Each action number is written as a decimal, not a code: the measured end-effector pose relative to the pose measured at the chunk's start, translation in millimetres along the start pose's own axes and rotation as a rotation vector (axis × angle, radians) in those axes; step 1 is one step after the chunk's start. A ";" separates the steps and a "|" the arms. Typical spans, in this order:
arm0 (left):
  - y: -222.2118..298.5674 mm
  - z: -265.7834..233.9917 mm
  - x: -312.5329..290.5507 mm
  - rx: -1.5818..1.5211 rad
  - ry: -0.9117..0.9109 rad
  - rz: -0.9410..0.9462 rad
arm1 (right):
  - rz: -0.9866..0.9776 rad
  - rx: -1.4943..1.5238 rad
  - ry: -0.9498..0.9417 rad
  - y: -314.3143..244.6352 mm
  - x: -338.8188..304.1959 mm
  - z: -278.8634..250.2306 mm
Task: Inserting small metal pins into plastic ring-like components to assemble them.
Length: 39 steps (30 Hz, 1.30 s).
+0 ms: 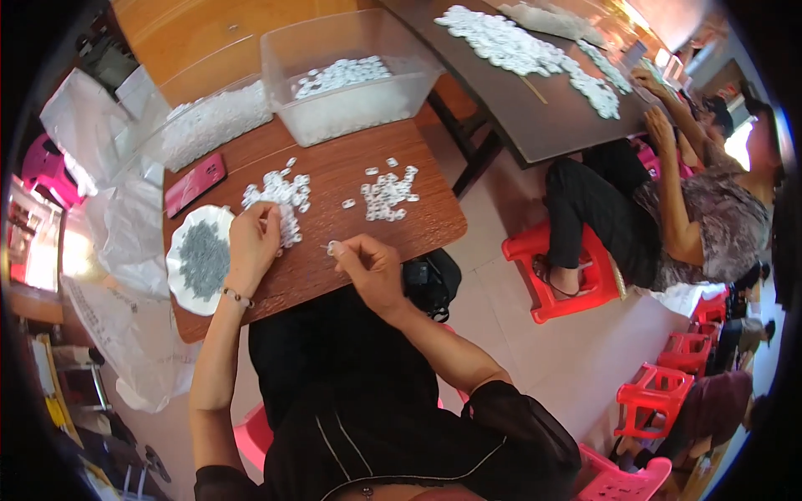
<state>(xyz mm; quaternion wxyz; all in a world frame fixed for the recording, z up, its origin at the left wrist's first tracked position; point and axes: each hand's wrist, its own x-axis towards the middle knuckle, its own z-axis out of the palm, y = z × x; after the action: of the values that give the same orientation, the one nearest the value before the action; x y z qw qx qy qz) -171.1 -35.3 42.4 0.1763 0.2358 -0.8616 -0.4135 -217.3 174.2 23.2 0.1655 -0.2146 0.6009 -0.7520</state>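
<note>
A small white plastic piece [332,248] is pinched between the thumb and forefinger of my right hand [372,271], over the table's near part. Something thin juts from its left side. My left hand [255,242] is at the near left edge of a loose heap of small white pieces [286,190], its fingers drawn together; whatever they hold is too small to make out. Farther right lies a second heap of white pieces [389,194]. Left of my left wrist, a white scalloped plate [176,265] carries a mound of tiny grey parts [205,257].
A pink phone [196,184] lies on the brown wooden table [334,154]. Behind stand two clear plastic bins [355,104] of white pieces. Plastic bags [125,234] hang at the left. To the right, a person sits on a red stool [576,275] at a dark table [551,125].
</note>
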 end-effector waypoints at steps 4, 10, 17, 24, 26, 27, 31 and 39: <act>-13.9 -15.1 -2.6 -0.553 -0.093 -0.324 | -0.036 -0.030 0.003 9.4 0.4 2.2; -15.8 -13.8 -13.9 -0.939 -0.146 -0.433 | -0.009 -0.032 -0.020 -2.8 -2.9 0.0; -19.3 -17.3 -27.4 -1.007 -0.159 -0.508 | 0.008 -0.041 -0.044 2.7 -1.8 5.4; -9.7 -15.4 -35.0 -1.080 -0.152 -0.522 | 0.022 -0.023 -0.034 2.1 -3.2 7.5; -7.6 -14.2 -37.9 -1.161 -0.147 -0.492 | 0.034 -0.023 -0.041 0.3 -3.9 6.9; -7.4 -13.4 -38.6 -1.162 -0.146 -0.494 | 0.044 -0.023 -0.048 -0.2 -4.1 6.7; -5.7 -9.0 -43.0 -1.186 -0.172 -0.498 | 0.022 -0.028 -0.043 0.1 -3.3 6.7; 1.6 -0.8 -60.6 -1.127 -0.071 -0.351 | 0.018 -0.050 -0.042 -3.0 -3.3 8.4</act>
<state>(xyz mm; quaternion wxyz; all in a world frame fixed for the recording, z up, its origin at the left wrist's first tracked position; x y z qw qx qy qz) -121.1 -1.5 37.6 0.1746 0.2308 -0.4625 -0.8381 -210.1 169.5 27.3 0.1796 -0.2292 0.6178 -0.7304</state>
